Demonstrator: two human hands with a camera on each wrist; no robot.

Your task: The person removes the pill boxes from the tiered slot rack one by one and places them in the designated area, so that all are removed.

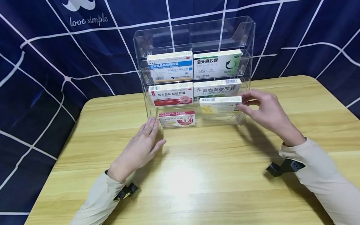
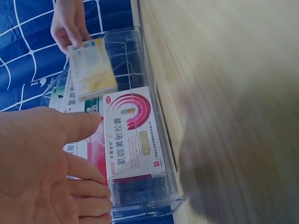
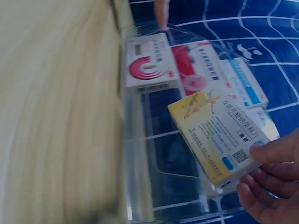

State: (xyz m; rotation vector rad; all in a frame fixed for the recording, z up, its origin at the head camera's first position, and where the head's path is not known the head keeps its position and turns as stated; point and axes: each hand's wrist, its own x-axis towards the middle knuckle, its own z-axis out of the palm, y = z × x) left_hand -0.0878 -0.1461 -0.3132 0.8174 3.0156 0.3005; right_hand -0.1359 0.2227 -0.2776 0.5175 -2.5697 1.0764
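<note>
My right hand [image 1: 265, 107] pinches a yellow-and-white medicine box [image 1: 220, 105] by its right end. The box is held at the front of a clear acrylic rack [image 1: 194, 34], above the right part of its lowest tier. In the right wrist view, thumb and fingers grip the corner of this medicine box [image 3: 217, 137]. My left hand [image 1: 140, 145] has its fingers extended, fingertips at the rack's lower left corner. Just right of those fingertips, a white-and-pink medicine box [image 1: 177, 120] stands in the lowest tier.
Above it, the middle tier holds a red-and-white box [image 1: 171, 94] and a green-and-white box [image 1: 217, 88]. Higher up stand a blue-and-white box [image 1: 170, 67] and another green-and-white box [image 1: 217, 64]. The rack stands on a wooden table [image 1: 180, 175] before a dark blue curtain [image 1: 109, 59].
</note>
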